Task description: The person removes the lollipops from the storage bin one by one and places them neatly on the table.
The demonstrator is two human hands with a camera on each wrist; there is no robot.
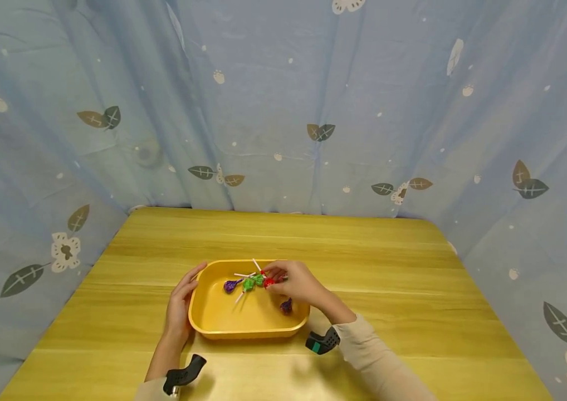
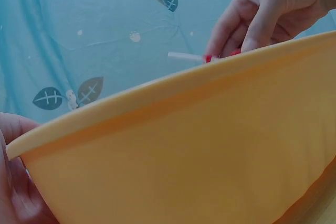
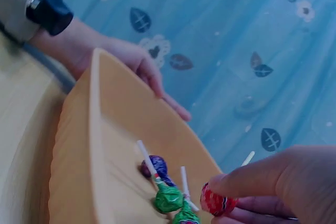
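My right hand (image 1: pixel 291 281) reaches over a yellow plastic bin (image 1: pixel 243 334) and pinches a red-wrapped lollipop (image 3: pixel 212 200) between thumb and fingers. Its white stick points up and away. Inside the bin, two green lollipops (image 3: pixel 169 199) lie close together beside a purple one (image 1: pixel 230 286). Below my right hand, a dark purple lollipop (image 1: pixel 286 306) sits near the bin's right end. My left hand (image 1: pixel 179 306) rests against the bin's left side, its fairly straight fingers along the outside of the rim.
The bin stands on a yellow wood-grain table (image 1: pixel 389 262). A pale blue curtain (image 1: pixel 273 111) with leaf and flower prints hangs behind the table and along both sides. Black camera mounts (image 1: pixel 183 374) are worn at both wrists.
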